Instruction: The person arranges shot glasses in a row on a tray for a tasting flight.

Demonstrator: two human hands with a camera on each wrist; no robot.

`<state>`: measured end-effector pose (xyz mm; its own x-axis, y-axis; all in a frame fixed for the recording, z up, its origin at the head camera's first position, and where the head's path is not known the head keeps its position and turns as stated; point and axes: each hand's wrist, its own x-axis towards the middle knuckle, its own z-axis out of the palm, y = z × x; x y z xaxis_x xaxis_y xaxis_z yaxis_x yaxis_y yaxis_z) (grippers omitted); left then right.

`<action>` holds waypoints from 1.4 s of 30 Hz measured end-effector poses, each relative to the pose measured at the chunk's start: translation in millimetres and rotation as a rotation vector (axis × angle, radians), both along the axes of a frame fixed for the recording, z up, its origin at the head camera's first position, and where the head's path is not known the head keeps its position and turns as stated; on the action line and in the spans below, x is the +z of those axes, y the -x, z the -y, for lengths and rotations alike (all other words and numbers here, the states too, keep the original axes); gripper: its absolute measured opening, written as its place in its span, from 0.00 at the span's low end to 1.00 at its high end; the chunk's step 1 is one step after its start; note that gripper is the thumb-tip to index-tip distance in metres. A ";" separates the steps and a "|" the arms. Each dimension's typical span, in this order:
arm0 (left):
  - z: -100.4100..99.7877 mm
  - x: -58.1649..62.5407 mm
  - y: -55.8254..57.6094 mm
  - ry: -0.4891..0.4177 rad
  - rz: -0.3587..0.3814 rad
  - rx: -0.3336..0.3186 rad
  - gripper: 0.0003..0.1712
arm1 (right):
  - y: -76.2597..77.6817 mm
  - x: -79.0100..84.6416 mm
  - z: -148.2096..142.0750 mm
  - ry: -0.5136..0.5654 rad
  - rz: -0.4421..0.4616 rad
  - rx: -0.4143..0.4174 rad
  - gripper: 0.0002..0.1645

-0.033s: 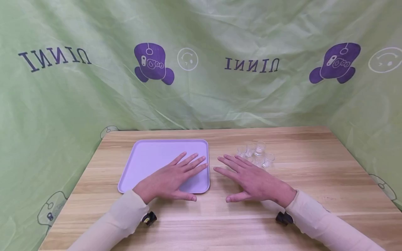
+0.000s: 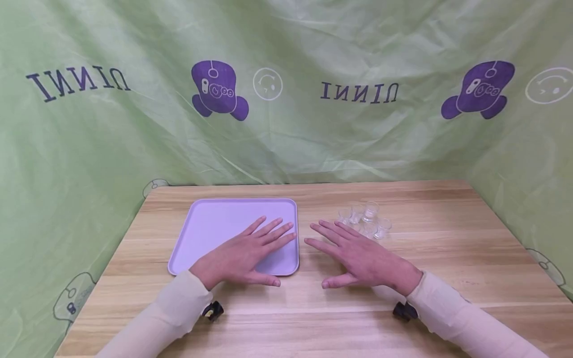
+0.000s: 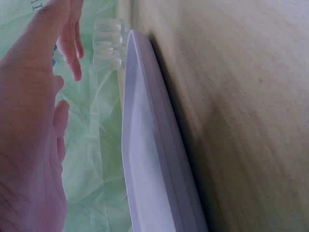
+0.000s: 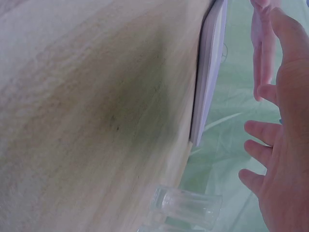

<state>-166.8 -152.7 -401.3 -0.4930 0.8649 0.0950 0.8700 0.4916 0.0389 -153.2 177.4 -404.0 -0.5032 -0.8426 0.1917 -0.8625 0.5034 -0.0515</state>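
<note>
A green cloth [image 2: 286, 144] printed with purple figures hung behind and beside my wooden table [image 2: 277, 323]. Toward ten o'clock from the table's middle lay a flat lilac tray [image 2: 215, 219]. My left hand [image 2: 248, 253] hovered over the tray's four o'clock corner, apart from its surface, fingers spread straight and grasping nothing. My right hand [image 2: 358, 253] was at three o'clock from the left one, likewise spread and free, its fingertips pointing toward ten o'clock. Just beyond its knuckles, at two o'clock on the table, stood a cluster of small clear glasses [image 2: 370, 211]; I made out perhaps six, though my hand partly hid them. A black device [image 2: 214, 311] sat at the underside of each wrist.
</note>
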 end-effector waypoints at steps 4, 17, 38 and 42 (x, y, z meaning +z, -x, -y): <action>0.2 -0.2 -0.7 0.002 0.006 0.002 0.59 | 0.2 -0.6 0.4 0.001 0.002 0.007 0.55; 5.7 3.9 -4.8 -0.004 -0.005 0.017 0.59 | 0.4 5.3 2.2 0.010 -0.007 -0.001 0.56; 72.0 21.3 -12.7 -0.141 0.102 0.318 0.71 | 18.6 20.0 -67.2 0.492 0.056 -0.198 0.52; 90.0 20.8 -13.0 -0.181 0.093 0.357 0.71 | 19.0 18.6 -84.4 0.557 0.110 -0.280 0.51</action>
